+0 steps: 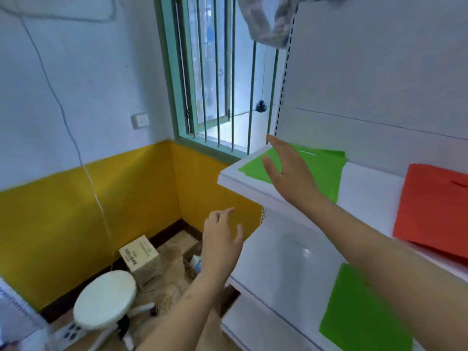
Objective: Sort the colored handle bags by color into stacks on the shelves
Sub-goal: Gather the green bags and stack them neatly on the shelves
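A stack of green handle bags (321,168) lies flat at the left end of the upper white shelf (364,183). My right hand (288,168) hovers over that stack with straight fingers and holds nothing. An orange-red handle bag stack (435,209) sits on the same shelf to the right. Another green handle bag (359,310) lies on the lower shelf (278,269), partly hidden by my right forearm. My left hand (221,239) hangs in the air left of the shelf unit, fingers relaxed and empty.
A barred window (217,72) with a green frame is behind the shelf's left end. On the floor stand a round white stool (105,298), a cardboard box (140,258) and a power strip (69,333). A grey plastic bag (266,19) hangs above the shelf.
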### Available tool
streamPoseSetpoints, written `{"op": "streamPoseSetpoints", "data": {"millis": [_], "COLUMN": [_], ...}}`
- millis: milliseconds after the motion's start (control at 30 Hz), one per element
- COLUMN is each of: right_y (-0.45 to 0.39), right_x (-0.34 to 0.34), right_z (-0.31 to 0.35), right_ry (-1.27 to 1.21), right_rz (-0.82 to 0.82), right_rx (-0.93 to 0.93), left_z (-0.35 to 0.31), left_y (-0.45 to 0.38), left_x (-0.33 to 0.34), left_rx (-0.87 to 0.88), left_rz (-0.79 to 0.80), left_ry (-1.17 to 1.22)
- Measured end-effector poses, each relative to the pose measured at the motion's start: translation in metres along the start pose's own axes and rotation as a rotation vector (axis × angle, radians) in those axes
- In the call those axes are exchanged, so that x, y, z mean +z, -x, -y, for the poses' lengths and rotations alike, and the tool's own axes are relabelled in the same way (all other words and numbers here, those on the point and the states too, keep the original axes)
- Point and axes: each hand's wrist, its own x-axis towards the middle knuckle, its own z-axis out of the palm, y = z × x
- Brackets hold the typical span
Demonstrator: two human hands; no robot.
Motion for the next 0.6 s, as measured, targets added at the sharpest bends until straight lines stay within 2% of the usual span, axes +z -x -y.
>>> {"op": "streamPoseSetpoints", "data": {"millis": [133,233,300,400,500,600], "right_y": [-0.037,-0.051,-0.064,-0.081,-0.08,-0.08], "right_x": [-0.023,-0.033,-0.034,-0.026,-0.008,-0.002], "right_z": [-0.071,-0.125,-0.15,-0.181,-0.21,-0.224], "right_ry": [0.127,0.193,0.24,0.304,0.401,0.486], "right_rz": [-0.083,-0.029,0.005,0.072,0.094,0.118], "right_rx": [0.335,0.624,0.742,0.812,0.856,0.864], "left_z": [-0.024,-0.041,-0.05,-0.05,-0.035,-0.027], "left_y": [-0.054,-0.101,-0.136,-0.182,-0.197,-0.195], "left_x": [0.006,0.022,0.035,0.054,0.066,0.072], "left_rx": [0.108,0.16,0.173,0.142,0.142,0.161], "left_rz": [-0.089,-0.08,-0.028,0.128,0.276,0.271], "left_ry": [0.022,0.016,-0.006,-0.098,-0.377,-0.461]}}
